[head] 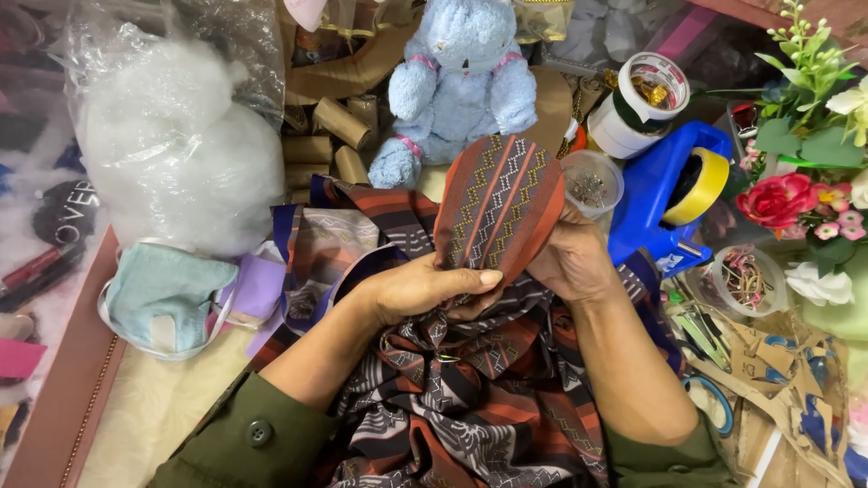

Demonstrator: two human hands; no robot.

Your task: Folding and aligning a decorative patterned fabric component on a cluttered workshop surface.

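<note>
— What packaging is seen around the blue teddy bear (463, 72)?
— A clear plastic bag (172, 117) of white stuffing is seen to its left.
— Any labels?
— A dark round label (68, 212) with white lettering is found further left, below that bag's level.

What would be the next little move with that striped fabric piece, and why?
Probably smoothing the striped piece flat: the left hand pinches its lower edge, the right hand grips it from behind, and it stands raised above the loose cloth.
</note>
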